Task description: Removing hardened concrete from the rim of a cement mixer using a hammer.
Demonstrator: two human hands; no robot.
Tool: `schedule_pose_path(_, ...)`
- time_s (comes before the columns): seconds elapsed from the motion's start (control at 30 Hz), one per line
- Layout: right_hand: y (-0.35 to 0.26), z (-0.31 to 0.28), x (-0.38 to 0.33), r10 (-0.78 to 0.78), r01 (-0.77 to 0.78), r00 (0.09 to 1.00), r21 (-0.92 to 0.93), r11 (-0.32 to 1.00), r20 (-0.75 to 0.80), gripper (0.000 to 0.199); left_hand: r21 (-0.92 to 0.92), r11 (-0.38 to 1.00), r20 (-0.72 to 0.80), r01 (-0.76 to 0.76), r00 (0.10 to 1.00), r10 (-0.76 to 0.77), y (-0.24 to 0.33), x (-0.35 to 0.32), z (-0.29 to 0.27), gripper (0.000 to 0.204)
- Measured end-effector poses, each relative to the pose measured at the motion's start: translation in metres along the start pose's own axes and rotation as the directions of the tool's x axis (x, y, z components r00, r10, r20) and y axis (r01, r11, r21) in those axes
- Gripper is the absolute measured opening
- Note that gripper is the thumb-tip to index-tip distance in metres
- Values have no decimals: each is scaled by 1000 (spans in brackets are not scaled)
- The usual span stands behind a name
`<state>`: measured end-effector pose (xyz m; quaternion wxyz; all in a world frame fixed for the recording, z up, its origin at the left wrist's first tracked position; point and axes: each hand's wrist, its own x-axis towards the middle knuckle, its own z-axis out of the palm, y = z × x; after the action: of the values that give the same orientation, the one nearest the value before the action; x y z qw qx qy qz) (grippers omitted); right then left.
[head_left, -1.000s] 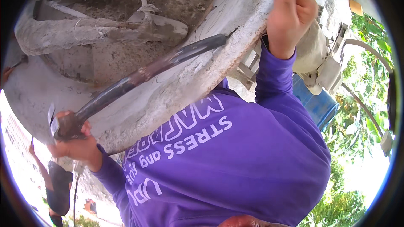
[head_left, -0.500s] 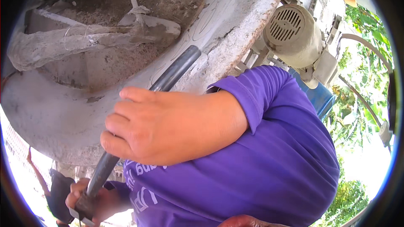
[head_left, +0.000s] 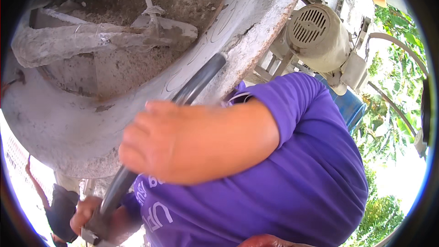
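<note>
One dark bar, centre to lower left of frame; right hand closed around mid-shaft, left hand around its lower end. Likely step: two-handed gripping; next move probably needs steady hold.

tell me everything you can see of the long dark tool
The long tool has a dark, round, glossy handle and a blocky, metallic-looking head at its lower end, partly hidden and blurred. It slants from lower left to upper right. The right hand wraps its middle; the left hand holds it near the head. Its upper tip overlaps a pale rim; contact is unclear.
</note>
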<state>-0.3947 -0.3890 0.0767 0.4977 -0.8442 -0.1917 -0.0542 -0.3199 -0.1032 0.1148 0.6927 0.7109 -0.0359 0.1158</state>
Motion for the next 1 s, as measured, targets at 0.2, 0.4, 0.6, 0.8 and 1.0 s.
schedule_pose_path(0.2, 22, -3, -11, 123, -108, 984, -123, 986, 126, 20, 254, 949, -87, 185, 982, -168, -18, -15, 39, 97)
schedule_pose_path(0.4, -1, -10, 4, 62, -49, 988, -93, 994, 139, 21, -238, 967, 106, 94, 992, -70, -6, 10, -34, 94)
schedule_pose_path(0.6, 27, -13, -20, 205, -134, 962, -345, 929, 180, 20, 174, 962, 334, 211, 906, -259, -26, -33, 56, 67)
schedule_pose_path(0.8, -14, -14, 23, -39, 83, 965, -164, 983, 258, 18, 258, 937, 57, -237, 971, 230, 21, -10, 12, 80)
schedule_pose_path(1.0, 59, -15, -37, 278, -188, 942, -394, 900, 186, 15, 530, 800, 504, 282, 654, -564, -33, -37, 90, 115)
